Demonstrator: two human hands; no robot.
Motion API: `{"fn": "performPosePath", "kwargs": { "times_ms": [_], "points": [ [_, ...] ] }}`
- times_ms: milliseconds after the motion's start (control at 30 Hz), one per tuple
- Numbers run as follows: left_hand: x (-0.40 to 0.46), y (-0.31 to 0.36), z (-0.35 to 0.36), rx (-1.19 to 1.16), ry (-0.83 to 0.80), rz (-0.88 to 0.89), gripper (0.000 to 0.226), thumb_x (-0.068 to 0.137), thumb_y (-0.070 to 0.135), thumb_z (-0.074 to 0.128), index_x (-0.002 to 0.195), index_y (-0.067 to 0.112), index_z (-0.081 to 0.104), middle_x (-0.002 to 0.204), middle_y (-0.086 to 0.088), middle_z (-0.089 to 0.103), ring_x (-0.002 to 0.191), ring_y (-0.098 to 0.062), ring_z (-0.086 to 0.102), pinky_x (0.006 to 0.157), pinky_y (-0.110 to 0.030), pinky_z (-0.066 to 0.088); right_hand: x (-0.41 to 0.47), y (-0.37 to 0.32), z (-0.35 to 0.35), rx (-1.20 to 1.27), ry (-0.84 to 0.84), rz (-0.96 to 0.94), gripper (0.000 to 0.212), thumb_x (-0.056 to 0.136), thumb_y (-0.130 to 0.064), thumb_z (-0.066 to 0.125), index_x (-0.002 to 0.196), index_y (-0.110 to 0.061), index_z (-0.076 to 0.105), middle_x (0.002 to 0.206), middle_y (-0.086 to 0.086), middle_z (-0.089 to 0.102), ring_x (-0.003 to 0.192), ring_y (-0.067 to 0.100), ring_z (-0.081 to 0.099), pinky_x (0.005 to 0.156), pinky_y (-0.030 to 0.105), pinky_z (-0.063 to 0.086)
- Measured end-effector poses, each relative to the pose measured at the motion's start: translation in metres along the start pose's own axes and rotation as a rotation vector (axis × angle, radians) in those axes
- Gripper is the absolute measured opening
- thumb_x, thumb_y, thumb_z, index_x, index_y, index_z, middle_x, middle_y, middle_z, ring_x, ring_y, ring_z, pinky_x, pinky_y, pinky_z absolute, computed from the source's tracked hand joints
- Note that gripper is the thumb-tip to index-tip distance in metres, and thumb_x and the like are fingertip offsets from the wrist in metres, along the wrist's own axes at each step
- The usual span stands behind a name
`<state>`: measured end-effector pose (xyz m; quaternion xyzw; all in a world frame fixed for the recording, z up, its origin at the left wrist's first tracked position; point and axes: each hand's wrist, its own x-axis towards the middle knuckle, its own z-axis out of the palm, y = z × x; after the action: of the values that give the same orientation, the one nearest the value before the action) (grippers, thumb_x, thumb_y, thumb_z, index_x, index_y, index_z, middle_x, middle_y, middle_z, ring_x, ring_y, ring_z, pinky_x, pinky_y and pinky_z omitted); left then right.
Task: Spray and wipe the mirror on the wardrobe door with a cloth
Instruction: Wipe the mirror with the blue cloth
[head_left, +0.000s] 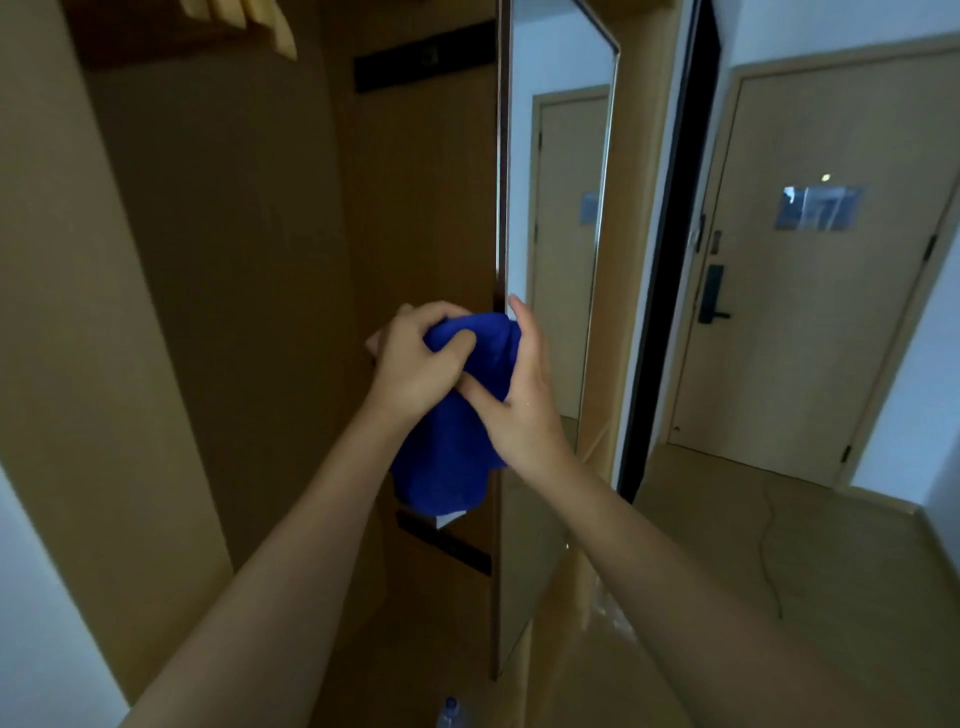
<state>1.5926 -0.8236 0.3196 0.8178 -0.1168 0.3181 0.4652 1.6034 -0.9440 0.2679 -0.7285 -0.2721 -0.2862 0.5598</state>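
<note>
Both hands are bunched around a blue cloth (457, 441), held up right in front of the open wardrobe door's edge. The left hand (415, 358) has its fingers curled tight into the top of it, and the right hand (524, 395) pinches the fabric with its thumb, fingers straight along the far side. The mirror (558, 234) is just beyond, reflecting a room door. A bottle cap (450, 712) pokes up at the bottom.

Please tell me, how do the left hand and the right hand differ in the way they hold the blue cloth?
The left hand curls its fingers over the top of the blue cloth, while the right hand has straighter fingers along the side, its thumb pressing the cloth. The left hand is seen from its back; the right hand edge-on. Both hold the same cloth beside the mirror.
</note>
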Motion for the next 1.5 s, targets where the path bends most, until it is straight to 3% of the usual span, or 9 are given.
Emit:
{"fn": "performPosePath", "kwargs": {
  "times_ms": [133, 267, 467, 667, 867, 1000, 1133, 1333, 1500],
  "points": [
    [0.033, 0.022, -0.009, -0.078, 0.032, 0.069, 0.022, 0.069, 0.043, 0.054, 0.09, 0.049, 0.05, 0.094, 0.012, 0.063, 0.097, -0.012, 0.06, 0.101, -0.057, 0.04, 0.042, -0.02, -0.013, -0.026, 0.109, -0.073, 0.048, 0.096, -0.018, 0.058, 0.14, -0.021, 0.038, 0.132, 0.001, 0.048, 0.119, 0.008, 0.049, 0.103, 0.022, 0.041],
    [0.06, 0.047, -0.008, 0.024, 0.16, 0.154, 0.043, 0.084, 0.025, 0.065, 0.119, 0.04, 0.046, 0.114, 0.014, 0.054, 0.117, -0.01, 0.043, 0.111, -0.048, 0.025, 0.084, -0.04, -0.028, -0.02, 0.18, -0.129, 0.029, 0.097, -0.012, 0.054, 0.124, -0.019, 0.046, 0.118, 0.002, 0.052, 0.106, 0.01, 0.052, 0.091, 0.017, 0.044],
    [0.064, 0.068, 0.023, 0.099, 0.601, -0.208, 0.049, 0.087, 0.05, 0.063, 0.12, 0.02, 0.043, 0.137, -0.007, 0.034, 0.129, -0.03, 0.032, 0.102, -0.044, 0.029, 0.139, -0.05, -0.034, -0.046, 0.23, -0.106, 0.018, 0.096, -0.012, 0.055, 0.111, -0.018, 0.048, 0.108, 0.007, 0.056, 0.096, 0.017, 0.055, 0.085, 0.026, 0.047],
    [0.064, 0.058, 0.058, -0.057, 0.358, -0.072, 0.071, 0.094, 0.045, 0.053, 0.151, 0.016, 0.021, 0.154, -0.01, 0.025, 0.139, -0.029, 0.027, 0.111, -0.042, 0.031, 0.173, -0.06, -0.042, -0.022, 0.263, -0.122, 0.016, 0.092, -0.011, 0.062, 0.098, -0.02, 0.05, 0.105, 0.008, 0.057, 0.089, 0.011, 0.055, 0.072, 0.009, 0.042],
    [0.108, 0.057, 0.047, -0.169, 0.373, 0.16, 0.058, 0.096, 0.032, 0.055, 0.147, 0.016, 0.032, 0.14, -0.003, 0.048, 0.128, -0.016, 0.045, 0.108, -0.04, 0.039, 0.203, -0.077, -0.057, -0.083, 0.19, -0.24, 0.018, 0.086, -0.01, 0.066, 0.093, -0.019, 0.052, 0.101, 0.003, 0.056, 0.087, 0.009, 0.055, 0.07, 0.012, 0.042],
    [0.125, 0.061, 0.038, -0.098, 0.37, 0.233, 0.064, 0.1, 0.032, 0.048, 0.154, 0.017, 0.017, 0.153, -0.003, 0.035, 0.138, -0.015, 0.036, 0.111, -0.025, 0.03, 0.227, -0.089, -0.071, -0.242, 0.079, -0.413, 0.022, 0.089, -0.018, 0.064, 0.109, -0.022, 0.056, 0.117, -0.007, 0.047, 0.108, 0.004, 0.048, 0.087, 0.007, 0.037],
    [0.136, 0.07, 0.033, 0.015, 0.387, 0.335, 0.065, 0.101, 0.033, 0.046, 0.155, 0.017, 0.014, 0.158, -0.003, 0.028, 0.143, -0.017, 0.029, 0.116, -0.033, 0.029, 0.262, -0.111, -0.086, -0.366, -0.044, -0.591, 0.034, 0.101, -0.026, 0.045, 0.132, -0.019, 0.056, 0.145, -0.004, 0.044, 0.139, 0.013, 0.032, 0.114, 0.026, 0.023],
    [0.153, 0.089, 0.028, 0.141, 0.468, 0.343, 0.061, 0.103, 0.032, 0.039, 0.155, 0.015, 0.012, 0.159, -0.003, 0.025, 0.143, -0.02, 0.027, 0.112, -0.027, 0.025, 0.304, -0.147, -0.099, -0.84, -0.242, -0.67, 0.041, 0.105, -0.022, 0.037, 0.144, -0.015, 0.044, 0.156, 0.001, 0.033, 0.146, 0.015, 0.022, 0.114, 0.023, 0.015],
    [0.171, 0.099, 0.02, 0.217, 0.485, 0.37, 0.061, 0.103, 0.031, 0.037, 0.155, 0.016, 0.011, 0.16, -0.004, 0.021, 0.145, -0.022, 0.024, 0.116, -0.035, 0.028, 0.318, -0.153, -0.101, -0.882, -0.287, -0.595, 0.047, 0.106, -0.038, 0.028, 0.137, -0.013, 0.053, 0.149, 0.003, 0.045, 0.14, 0.018, 0.035, 0.116, 0.031, 0.025]
  ]
}}
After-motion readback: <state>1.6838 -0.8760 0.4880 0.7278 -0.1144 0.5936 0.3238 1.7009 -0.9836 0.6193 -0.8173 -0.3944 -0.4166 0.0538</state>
